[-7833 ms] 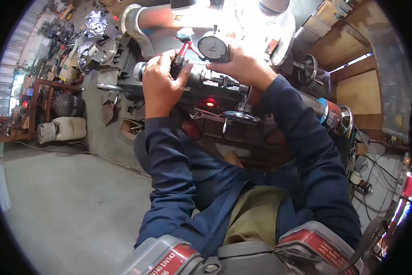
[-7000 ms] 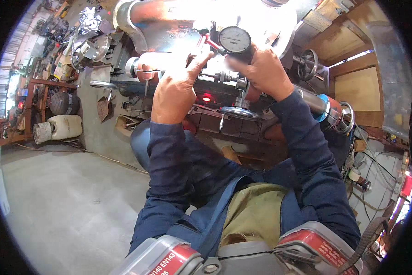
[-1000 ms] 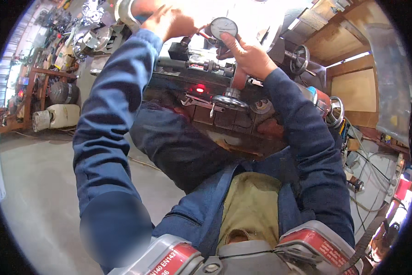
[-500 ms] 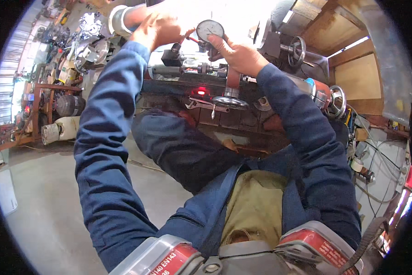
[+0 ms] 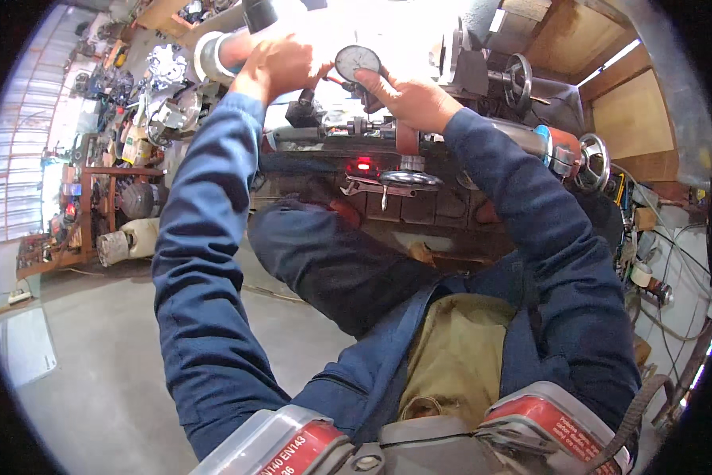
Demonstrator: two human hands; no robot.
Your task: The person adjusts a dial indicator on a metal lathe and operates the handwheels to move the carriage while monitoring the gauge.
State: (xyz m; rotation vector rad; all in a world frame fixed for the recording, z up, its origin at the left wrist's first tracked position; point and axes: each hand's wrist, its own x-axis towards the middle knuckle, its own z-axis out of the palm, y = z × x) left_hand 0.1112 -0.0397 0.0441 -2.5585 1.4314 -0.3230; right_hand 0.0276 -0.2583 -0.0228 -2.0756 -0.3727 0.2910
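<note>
A round dial gauge with a white face is held up over a metalworking machine. Its lower right edge is under the thumb of my right hand, whose other fingers curl behind it. My left hand is to the left of the gauge, its fingers closed. Their tips reach toward a small reddish piece beside the gauge, but glare hides what they grip. Below the gauge is a metal handwheel with an upright handle, and a wrench lies beside it.
More handwheels stand on the machine's right. A red light glows on its front. At left are a cluttered shelf of metal parts, a reddish frame and a white canister. Cables hang at right.
My view has swung slightly, so the machine sits a little further right. The gauge and my right hand have shifted slightly left against the machine. Both hands keep their holds.
</note>
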